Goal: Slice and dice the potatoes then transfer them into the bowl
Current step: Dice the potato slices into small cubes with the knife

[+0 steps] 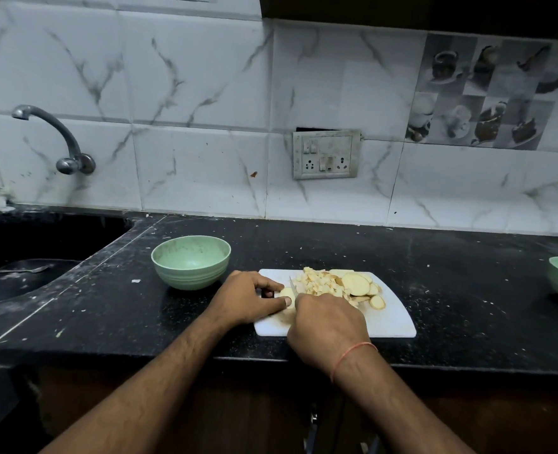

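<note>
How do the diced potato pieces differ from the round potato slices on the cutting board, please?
The diced potato pieces are small, irregular chunks heaped in a pile beside the knife; the round potato slices are broad, flat discs, overlapping on the far right. The slices show brown skin at their edges; the dice look mostly pale. Both lie on the white cutting board.
</note>
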Available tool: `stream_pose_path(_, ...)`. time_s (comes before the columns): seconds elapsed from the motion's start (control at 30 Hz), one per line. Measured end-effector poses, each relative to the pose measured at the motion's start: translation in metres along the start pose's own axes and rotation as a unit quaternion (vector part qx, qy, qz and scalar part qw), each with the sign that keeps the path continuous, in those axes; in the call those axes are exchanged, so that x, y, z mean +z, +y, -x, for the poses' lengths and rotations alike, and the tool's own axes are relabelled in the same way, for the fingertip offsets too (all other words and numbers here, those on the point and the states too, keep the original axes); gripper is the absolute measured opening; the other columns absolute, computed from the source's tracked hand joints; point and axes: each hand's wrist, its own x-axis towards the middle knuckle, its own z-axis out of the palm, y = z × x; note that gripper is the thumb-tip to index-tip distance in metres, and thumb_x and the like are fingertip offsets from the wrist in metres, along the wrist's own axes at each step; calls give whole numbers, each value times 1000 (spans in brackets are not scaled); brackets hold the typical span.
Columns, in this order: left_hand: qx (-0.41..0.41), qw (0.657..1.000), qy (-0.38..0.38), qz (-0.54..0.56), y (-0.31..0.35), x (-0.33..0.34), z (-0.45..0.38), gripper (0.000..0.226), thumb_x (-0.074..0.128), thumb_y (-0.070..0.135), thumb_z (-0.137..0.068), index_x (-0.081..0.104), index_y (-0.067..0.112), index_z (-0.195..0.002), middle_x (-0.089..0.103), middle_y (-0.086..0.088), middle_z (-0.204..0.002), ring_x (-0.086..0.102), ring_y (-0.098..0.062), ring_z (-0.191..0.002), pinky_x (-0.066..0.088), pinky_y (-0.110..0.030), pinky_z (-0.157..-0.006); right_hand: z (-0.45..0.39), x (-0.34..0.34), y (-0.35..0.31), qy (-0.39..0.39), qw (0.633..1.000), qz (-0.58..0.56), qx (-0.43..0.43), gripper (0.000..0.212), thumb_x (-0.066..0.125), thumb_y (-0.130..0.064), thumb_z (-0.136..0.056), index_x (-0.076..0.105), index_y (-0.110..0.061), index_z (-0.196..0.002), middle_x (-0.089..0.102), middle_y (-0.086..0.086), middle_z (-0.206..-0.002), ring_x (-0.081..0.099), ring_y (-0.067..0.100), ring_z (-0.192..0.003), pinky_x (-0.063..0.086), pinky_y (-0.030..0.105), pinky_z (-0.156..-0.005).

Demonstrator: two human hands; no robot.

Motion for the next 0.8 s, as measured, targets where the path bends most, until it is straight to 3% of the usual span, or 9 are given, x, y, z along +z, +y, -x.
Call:
stream_pose_path(0.2, 21, 1000, -6, -6, -6, -1, -1, 45, 83, 62, -71, 84, 35, -107, 75, 25, -86, 69, 8, -95, 53, -19, -96, -5, 11, -9, -20, 1000, 2, 3, 37, 46, -23, -97, 54, -17, -132, 65, 6, -120, 61, 28, -112, 39, 35, -77)
stream_pose_path(0.33, 12, 1000, -8, 0, -7, 0, -3, 36, 89, 54, -76, 84, 36, -107, 77, 24, -95, 68, 10, -99, 51, -16, -96, 22, 11, -4, -33, 999, 16, -13, 60, 47, -24, -97, 34, -15, -154, 64, 7, -124, 59, 30, -117, 43, 38, -80)
stream_pose_path(0.43, 1, 1000, -17, -2, -5, -2, -3, 34, 89, 53, -78, 84, 36, -107, 77, 24, -99, 67, 11, -100, 48, -11, -90, 42, 6, 3, -18, 999, 26, -28, 64, 43, -27, -99, 26, -17, -160, 63, 6, -127, 58, 29, -119, 44, 38, -85)
stream_pose_path(0.63, -14, 998, -57, 35, -9, -6, -3, 22, 81, 34, -91, 84, 31, -113, 72, 27, -100, 66, 15, -103, 39, 5, -83, 31, -2, 3, 17, 1000, 22, -12, 58, 40, -26, -99, 33, -19, -156, 65, 5, -123, 59, 29, -116, 41, 38, -79)
stream_pose_path(0.8, 0, 998, -54, 22, -10, -7, -3, 27, 85, 36, -87, 83, 34, -114, 72, 27, -100, 64, 11, -111, 42, -10, -101, 5, 6, -7, 1, 1000, -1, 3, 31, 46, -22, -95, 57, -16, -124, 66, 6, -115, 60, 28, -108, 38, 35, -74)
